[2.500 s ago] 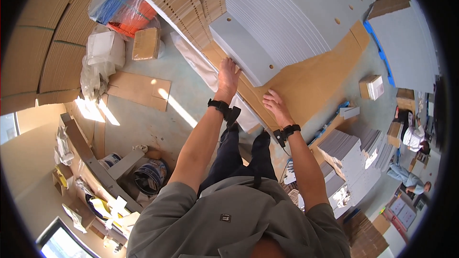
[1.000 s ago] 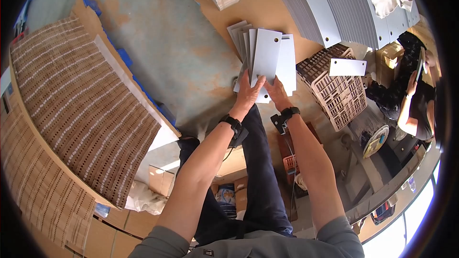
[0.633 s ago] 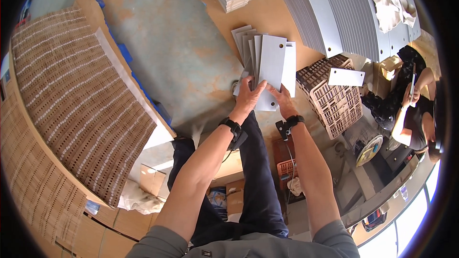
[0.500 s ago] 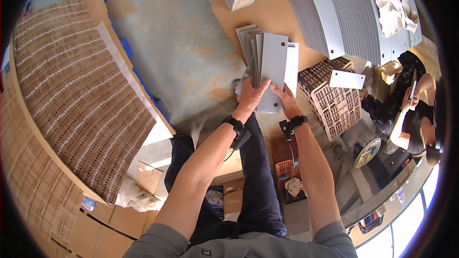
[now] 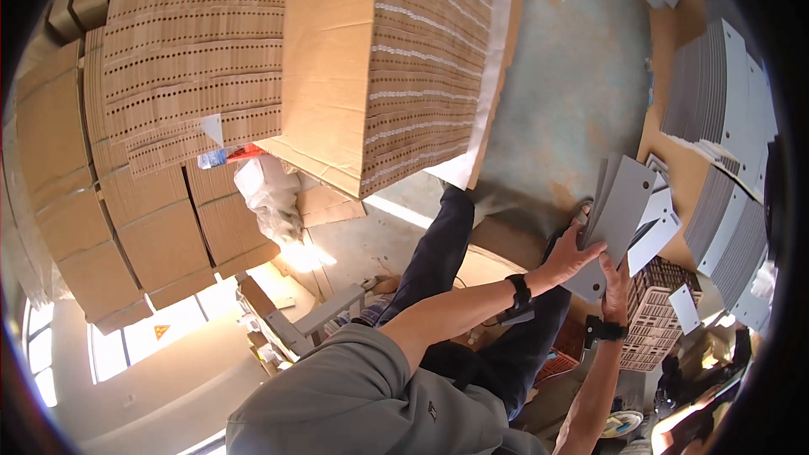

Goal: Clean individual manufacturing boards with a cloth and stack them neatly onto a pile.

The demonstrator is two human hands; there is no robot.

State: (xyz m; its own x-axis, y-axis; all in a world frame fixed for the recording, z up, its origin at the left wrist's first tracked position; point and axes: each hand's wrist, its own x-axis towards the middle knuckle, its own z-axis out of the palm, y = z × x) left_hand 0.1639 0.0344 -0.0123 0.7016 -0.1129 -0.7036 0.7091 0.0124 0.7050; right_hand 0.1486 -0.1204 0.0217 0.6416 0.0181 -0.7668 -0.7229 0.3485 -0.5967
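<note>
Between both hands I hold a few flat grey panels [image 5: 622,211], slightly fanned, with a round hole near each end of the front one. My left hand [image 5: 571,259] grips their left edge, its thumb laid on the front face. On the lower right edge my right hand [image 5: 617,288] is closed, with its thumb also on the face. Just beyond the held panels, to the right, several more loose panels [image 5: 654,236] lie overlapping at angles. Most of my fingers are hidden behind the panels.
Stacked brown strips with rows of holes [image 5: 425,76] stand at left, beside a large cardboard sheet [image 5: 329,59]. Tall stacks of grey panels [image 5: 704,88] line the right. A brown plastic crate [image 5: 649,312] sits near my right hand, a loose panel [image 5: 685,309] on it. Another person is at lower right.
My view has swung left, so hands and panels now appear farther right in the picture. The held panels now stand apart from the loose ones beside them. Both hands keep their grip.
</note>
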